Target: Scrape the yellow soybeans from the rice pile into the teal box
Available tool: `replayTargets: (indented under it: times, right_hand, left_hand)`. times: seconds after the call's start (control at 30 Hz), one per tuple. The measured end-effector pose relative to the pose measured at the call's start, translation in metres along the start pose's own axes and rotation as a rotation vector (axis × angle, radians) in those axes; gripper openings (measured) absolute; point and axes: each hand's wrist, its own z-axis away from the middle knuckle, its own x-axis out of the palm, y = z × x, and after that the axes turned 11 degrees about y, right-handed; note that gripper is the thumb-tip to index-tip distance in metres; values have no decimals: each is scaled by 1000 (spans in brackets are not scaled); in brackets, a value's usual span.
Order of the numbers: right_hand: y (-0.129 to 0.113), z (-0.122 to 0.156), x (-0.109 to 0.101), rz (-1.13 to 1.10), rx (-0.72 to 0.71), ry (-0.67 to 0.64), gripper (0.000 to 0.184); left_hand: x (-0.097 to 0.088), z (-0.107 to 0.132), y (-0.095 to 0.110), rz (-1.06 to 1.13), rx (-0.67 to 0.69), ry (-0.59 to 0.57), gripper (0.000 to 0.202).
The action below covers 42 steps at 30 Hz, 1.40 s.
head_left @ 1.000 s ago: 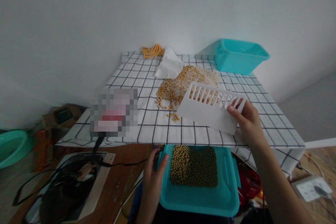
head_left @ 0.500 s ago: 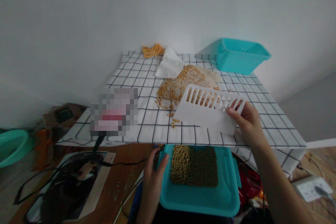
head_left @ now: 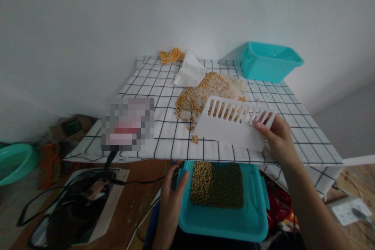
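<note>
My right hand is closed on the right end of a white slotted plastic board, thumb on its near face. The board tilts at the front of the table, before a pile of soybeans mixed with pale grains. A few soybeans lie loose left of the board. Below the table edge, my left hand grips the left rim of a turquoise bin. Inside it are yellowish soybeans on the left and dark green beans on the right.
A second turquoise bin stands at the table's back right corner. White tissue and an orange cloth lie at the back. A pixelated object with a cable sits front left. A power strip lies at lower right.
The board and my right hand have shifted very slightly down in the view. My left hand keeps its hold on the near bin.
</note>
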Motion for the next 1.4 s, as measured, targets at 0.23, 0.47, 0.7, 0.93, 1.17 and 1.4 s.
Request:
replayTargets:
  times: [0.23,0.47,0.7,0.93,1.17,1.4]
  right_hand:
    - [2,1,0,-21,17,-14,16]
    - [3,0,0,-32,12,-5,16]
    - [2,1,-1,-27,-2,-28,15]
    - [2,2,-1,-37,17,-43,12]
    - [2,2,-2,-40,17,-48,12]
    - [3,3,-2,-62,7,-45,10]
  left_hand:
    - [-1,0,-1,-35,1,0,42]
    - [-2,0,-1,-24,26,-2,42]
    - [-1,-1,-2,-25,28,3,40]
    - [-2,2,0,-31,15,-19,38]
    - [-2,1,-2,-33,10,-26,39]
    - [-1,-1,-3,-13,10,-19,41]
